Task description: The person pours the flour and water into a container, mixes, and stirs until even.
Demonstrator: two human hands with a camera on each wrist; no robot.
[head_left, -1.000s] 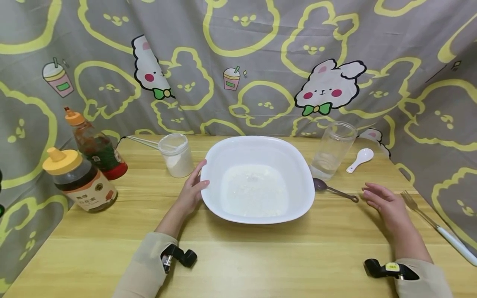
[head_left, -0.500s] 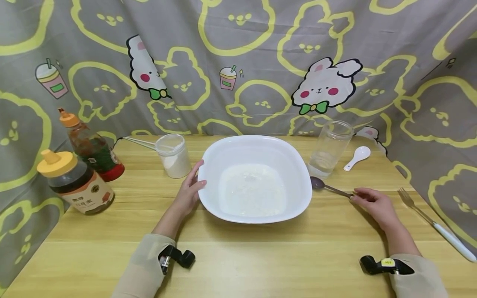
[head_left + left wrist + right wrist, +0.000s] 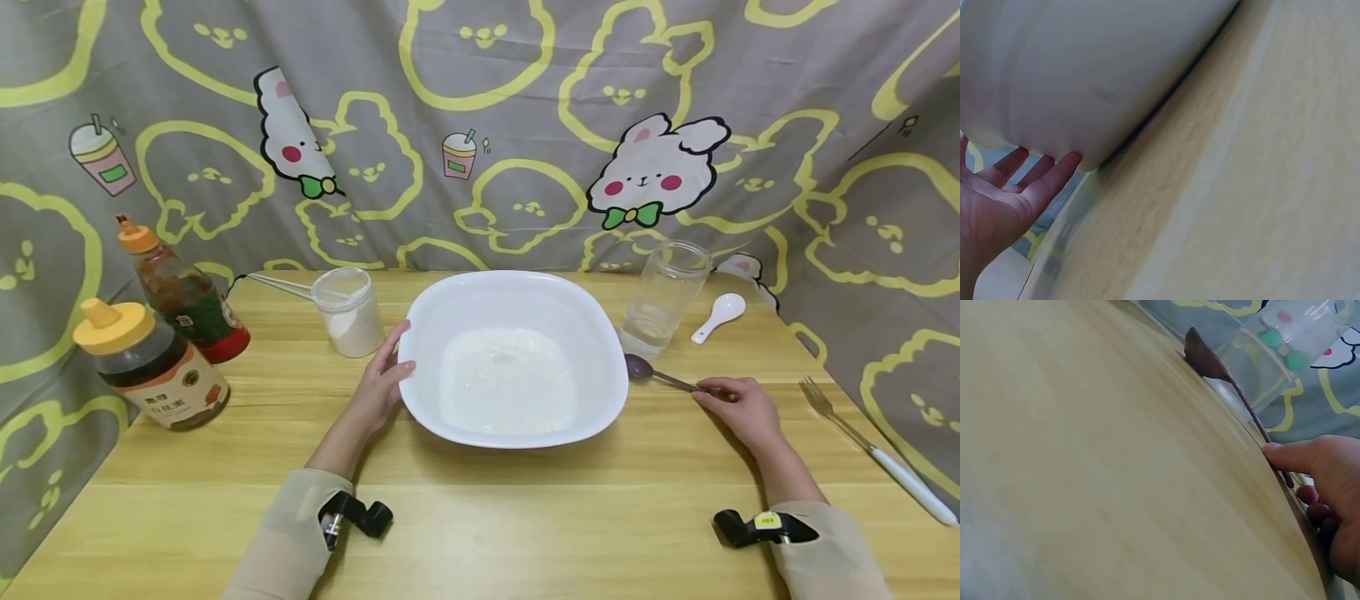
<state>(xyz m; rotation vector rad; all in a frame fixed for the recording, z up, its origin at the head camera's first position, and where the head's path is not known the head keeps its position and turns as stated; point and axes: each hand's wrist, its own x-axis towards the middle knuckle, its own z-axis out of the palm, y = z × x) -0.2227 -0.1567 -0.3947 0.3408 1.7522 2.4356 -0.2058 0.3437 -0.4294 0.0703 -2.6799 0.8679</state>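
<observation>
My left hand (image 3: pixel 377 392) is resting against the left side of the big white bowl (image 3: pixel 517 287); its fingers (image 3: pixel 1054 178) are lying straight and released along the outer wall, not curling around it. The bowl is standing in the middle of the wooden surface (image 3: pixel 480 517), and some white powder is lying on its bottom.

My right hand (image 3: pixel 738 408) is lying on the surface to the right of the bowl. Its fingers (image 3: pixel 1291 456) are touching the handle end of the dark metal spoon (image 3: pixel 660 375). I cannot tell if they are already pinching the handle or only pressing on it. The spoon is lying flat, with its head just beside the bowl's right rim and close to the clear glass jar (image 3: pixel 666 296).

A small cup of white powder (image 3: pixel 348 312) is standing just beside the bowl on the left. Two sauce bottles (image 3: pixel 161 333) are standing at the far left, and a fork (image 3: pixel 873 450) is lying at the right edge.
</observation>
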